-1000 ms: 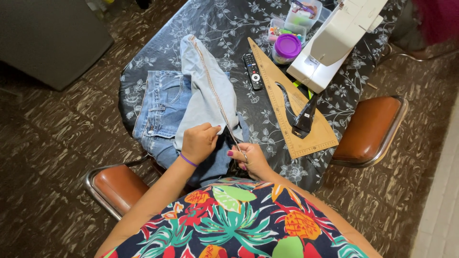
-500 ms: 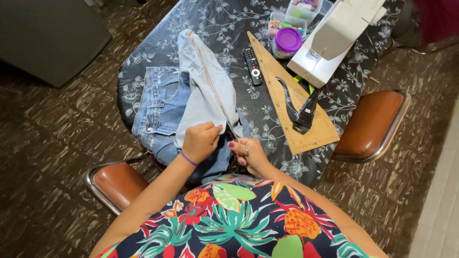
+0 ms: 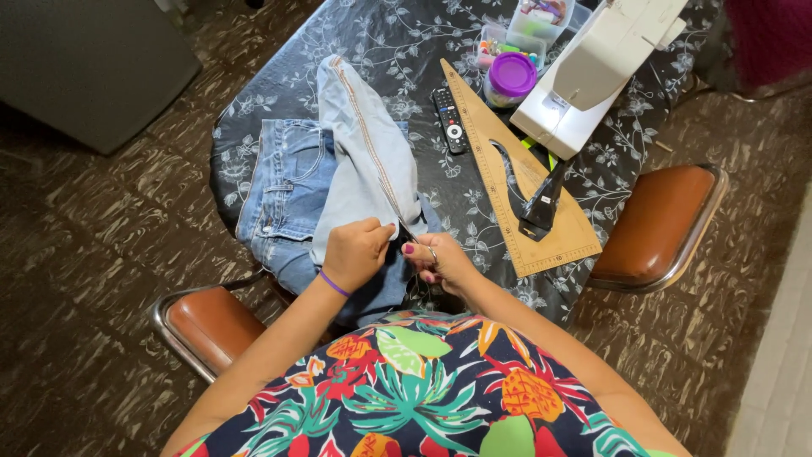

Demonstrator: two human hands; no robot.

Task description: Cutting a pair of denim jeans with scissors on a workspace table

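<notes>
The blue jeans (image 3: 296, 190) lie on the near edge of the counter (image 3: 406, 51), one leg turned inside out. The left hand (image 3: 355, 251) pinches its seam, and the right hand (image 3: 440, 261) grips small scissors (image 3: 420, 243) at that seam. A wooden ruler (image 3: 507, 169) and a white sewing machine (image 3: 600, 68) sit beyond.

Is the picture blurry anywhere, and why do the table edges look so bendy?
Head view: mostly sharp, with even, soft light and little shadow. The wide lens curves the table outward. The black flowered cloth shines a bit. Both hands, left hand and right hand, look clear on the jeans; the small tool in the right is too thin to make out.
</notes>
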